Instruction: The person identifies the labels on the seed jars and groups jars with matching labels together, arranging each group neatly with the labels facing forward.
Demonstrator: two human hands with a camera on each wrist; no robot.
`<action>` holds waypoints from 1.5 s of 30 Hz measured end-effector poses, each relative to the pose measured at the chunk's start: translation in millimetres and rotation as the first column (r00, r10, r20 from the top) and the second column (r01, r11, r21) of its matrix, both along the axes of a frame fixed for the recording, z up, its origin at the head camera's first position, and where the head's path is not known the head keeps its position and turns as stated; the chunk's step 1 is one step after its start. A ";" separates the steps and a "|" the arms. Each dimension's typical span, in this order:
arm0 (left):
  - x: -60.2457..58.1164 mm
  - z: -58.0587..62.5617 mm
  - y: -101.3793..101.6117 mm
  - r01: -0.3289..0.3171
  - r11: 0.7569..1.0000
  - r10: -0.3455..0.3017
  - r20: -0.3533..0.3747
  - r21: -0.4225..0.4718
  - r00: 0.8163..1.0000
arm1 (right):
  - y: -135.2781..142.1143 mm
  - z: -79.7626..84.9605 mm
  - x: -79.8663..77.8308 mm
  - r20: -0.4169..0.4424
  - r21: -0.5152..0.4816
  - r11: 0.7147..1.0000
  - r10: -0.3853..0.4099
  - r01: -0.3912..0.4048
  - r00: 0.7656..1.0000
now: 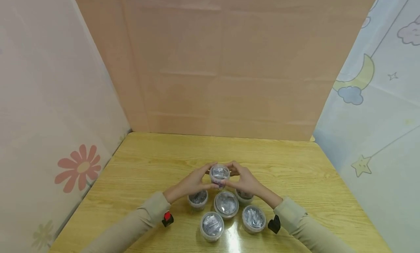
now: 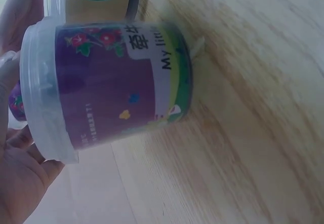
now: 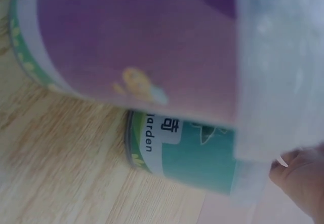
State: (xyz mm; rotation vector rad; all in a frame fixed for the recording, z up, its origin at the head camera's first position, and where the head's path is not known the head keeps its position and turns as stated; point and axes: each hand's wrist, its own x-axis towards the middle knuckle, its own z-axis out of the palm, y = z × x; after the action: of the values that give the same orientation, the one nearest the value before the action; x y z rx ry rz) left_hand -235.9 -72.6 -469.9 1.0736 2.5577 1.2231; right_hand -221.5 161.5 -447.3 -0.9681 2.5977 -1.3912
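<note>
My left hand point(image 1: 191, 183) and right hand point(image 1: 246, 182) together grip a small lidded plastic tub point(image 1: 220, 172), with fingers and thumbs around its sides. Its clear lid shows crinkly silver-grey packets, and part of a purple label is visible below the rim. In the left wrist view, only a sliver of this held tub point(image 2: 16, 102) shows beside my fingers. A purple-labelled tub point(image 2: 106, 82) reading "My little" fills the foreground there. Close beneath my right hand is a teal-labelled tub point(image 3: 197, 155). Another purple-labelled tub point(image 3: 136, 41) hides most of the right wrist view.
Several similar tubs stand upright on the wooden table point(image 1: 157, 154) near me: one left point(image 1: 198, 198), one central point(image 1: 226, 203), one in front point(image 1: 212, 225), one front right point(image 1: 253, 218). A brown backdrop point(image 1: 220, 81) rises behind the table, with patterned cloths on both sides.
</note>
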 end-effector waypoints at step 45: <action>-4.3 10.7 -4.5 -0.026 0.979 0.000 0.130 0.204 0.991 | 8.8 -1.4 -15.3 0.253 -0.201 0.976 0.128 -0.078 0.959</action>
State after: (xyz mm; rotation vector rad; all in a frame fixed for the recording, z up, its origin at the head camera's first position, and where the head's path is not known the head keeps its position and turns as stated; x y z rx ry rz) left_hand -240.2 -77.1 -459.3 0.9778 2.3867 1.5344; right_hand -236.8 170.3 -448.6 -0.8544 2.2238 -1.6372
